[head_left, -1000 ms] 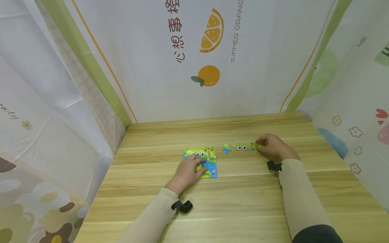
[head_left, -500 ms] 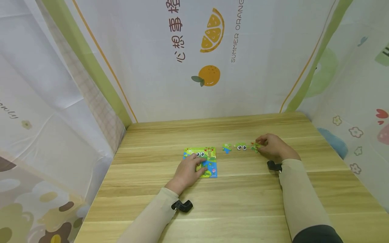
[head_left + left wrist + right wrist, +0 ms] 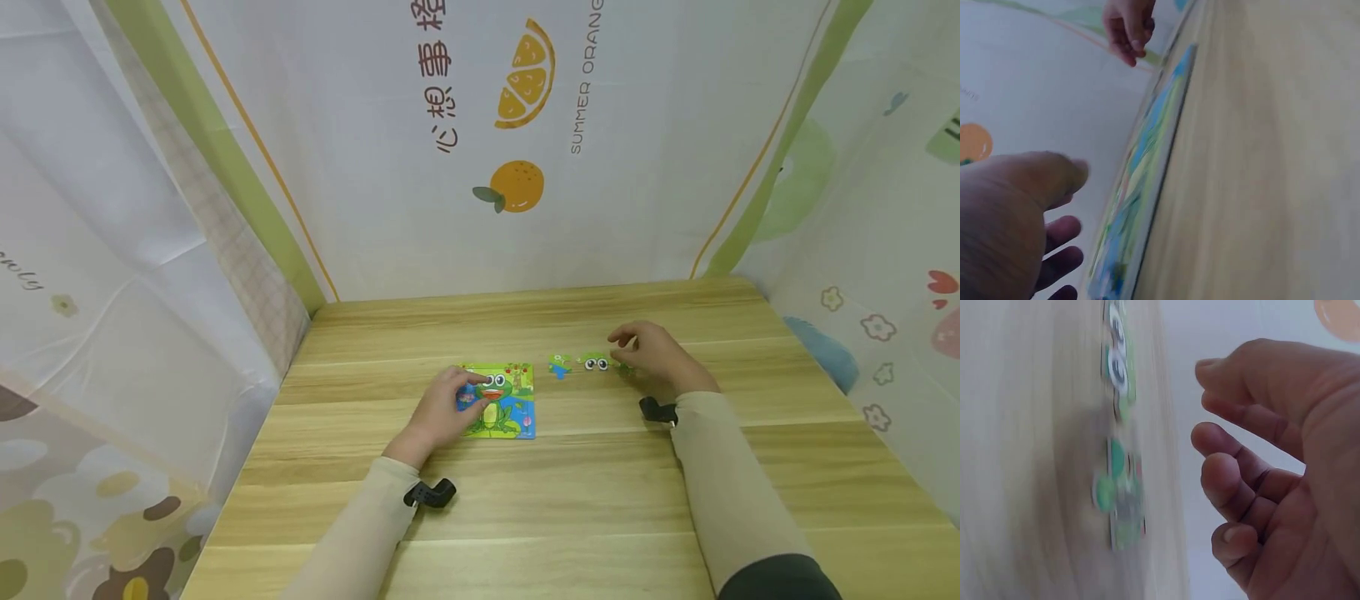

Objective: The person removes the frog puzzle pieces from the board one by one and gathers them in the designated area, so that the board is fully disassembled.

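Observation:
A square frog jigsaw puzzle (image 3: 491,414) lies flat on the table, its frog face and blue water showing. My left hand (image 3: 442,408) is over its left side, thumb and fingers spread apart with nothing between them. In the left wrist view the fingers appear raised off the puzzle. To its right, loose puzzle pieces lie in a row: a green and blue piece (image 3: 559,367), a frog-eyes piece (image 3: 597,363) and a tree piece (image 3: 1125,506). My right hand (image 3: 654,354) hovers above the last two, fingers loosely bent and holding nothing. It partly hides the tree piece in the head view.
The wooden table (image 3: 570,508) ends at a white curtain (image 3: 622,208) printed with oranges at the back. More patterned curtains hang on both sides. Each wrist wears a black camera mount.
My left hand has slid left and lifted, uncovering more of the frog. My right hand has let go of the tree piece and shifted left, toward the frog-eyes piece.

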`<act>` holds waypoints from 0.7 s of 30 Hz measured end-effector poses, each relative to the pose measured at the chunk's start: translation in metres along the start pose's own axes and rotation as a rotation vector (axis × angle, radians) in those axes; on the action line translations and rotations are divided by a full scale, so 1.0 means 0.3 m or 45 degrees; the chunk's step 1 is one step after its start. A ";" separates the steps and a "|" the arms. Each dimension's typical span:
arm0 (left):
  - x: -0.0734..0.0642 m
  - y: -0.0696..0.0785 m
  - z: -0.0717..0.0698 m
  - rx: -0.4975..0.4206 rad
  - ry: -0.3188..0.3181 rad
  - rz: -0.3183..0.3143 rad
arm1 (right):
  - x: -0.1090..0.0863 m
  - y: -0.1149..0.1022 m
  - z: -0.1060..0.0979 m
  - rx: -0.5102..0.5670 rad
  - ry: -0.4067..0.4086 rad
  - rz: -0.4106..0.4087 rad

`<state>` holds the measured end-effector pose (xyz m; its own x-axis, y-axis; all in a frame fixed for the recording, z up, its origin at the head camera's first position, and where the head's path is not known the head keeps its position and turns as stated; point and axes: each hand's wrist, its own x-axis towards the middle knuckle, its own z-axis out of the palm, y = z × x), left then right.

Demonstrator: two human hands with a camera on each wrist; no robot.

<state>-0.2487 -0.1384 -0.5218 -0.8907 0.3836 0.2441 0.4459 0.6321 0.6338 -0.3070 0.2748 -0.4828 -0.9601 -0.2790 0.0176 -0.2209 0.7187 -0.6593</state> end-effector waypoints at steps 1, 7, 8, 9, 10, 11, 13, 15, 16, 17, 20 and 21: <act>-0.002 -0.010 -0.009 -0.021 -0.028 -0.010 | 0.006 -0.008 0.007 0.002 -0.002 -0.010; -0.013 -0.062 -0.045 -0.051 -0.161 -0.033 | 0.031 -0.069 0.053 0.000 -0.030 -0.060; -0.013 -0.069 -0.048 -0.046 -0.171 -0.029 | 0.034 -0.082 0.062 -0.003 -0.033 -0.079; -0.014 -0.074 -0.051 -0.046 -0.177 -0.023 | 0.037 -0.093 0.070 -0.009 -0.033 -0.099; -0.016 -0.079 -0.054 -0.050 -0.181 -0.029 | 0.041 -0.103 0.079 -0.017 -0.034 -0.122; -0.018 -0.084 -0.056 -0.054 -0.181 -0.033 | 0.045 -0.113 0.088 -0.022 -0.037 -0.143; -0.022 -0.091 -0.062 -0.070 -0.179 -0.052 | 0.052 -0.134 0.105 -0.026 -0.046 -0.173; -0.027 -0.096 -0.068 -0.081 -0.178 -0.065 | 0.058 -0.152 0.120 -0.030 -0.055 -0.193; -0.029 -0.099 -0.071 -0.081 -0.179 -0.069 | 0.062 -0.160 0.128 -0.029 -0.060 -0.201; -0.030 -0.102 -0.073 -0.073 -0.180 -0.067 | 0.066 -0.168 0.135 -0.029 -0.064 -0.206; -0.029 -0.110 -0.075 -0.046 -0.186 -0.048 | 0.074 -0.190 0.154 -0.015 -0.085 -0.209; -0.028 -0.113 -0.076 -0.037 -0.188 -0.045 | 0.078 -0.195 0.160 -0.012 -0.089 -0.209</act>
<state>-0.2582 -0.1783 -0.5287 -0.8820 0.4578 0.1119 0.4098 0.6279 0.6617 -0.3083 0.1956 -0.4800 -0.8967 -0.4367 0.0721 -0.3759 0.6653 -0.6450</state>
